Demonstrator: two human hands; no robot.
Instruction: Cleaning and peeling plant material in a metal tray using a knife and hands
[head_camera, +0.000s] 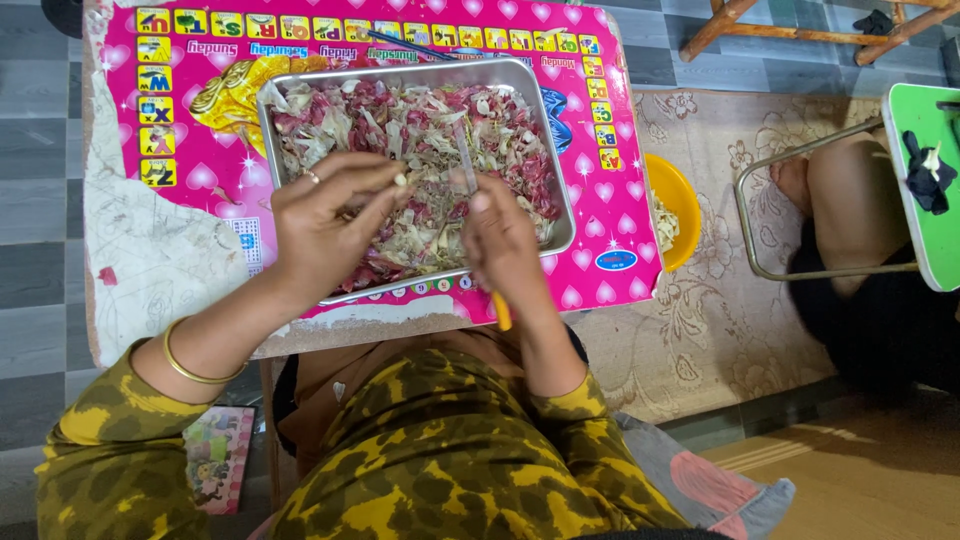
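A small pale clove (401, 180) is being pinched by the left hand (325, 225) over the metal tray (562, 200) of papery peelings (420, 150); it is judged light, slippery, best gripped at its sides; a yellow-handled knife (468, 165) is being clasped by the right hand (503, 240), fingers clenched; the tray is resting on the pink surface (190, 140).

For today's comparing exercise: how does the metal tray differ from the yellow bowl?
The metal tray is rectangular and silver; the yellow bowl is round. The tray sits on the pink table in full view; the bowl sits lower on the rug, partly hidden by the table. The tray holds pink and pale peelings; the bowl only pale bits. Both hold scraps.
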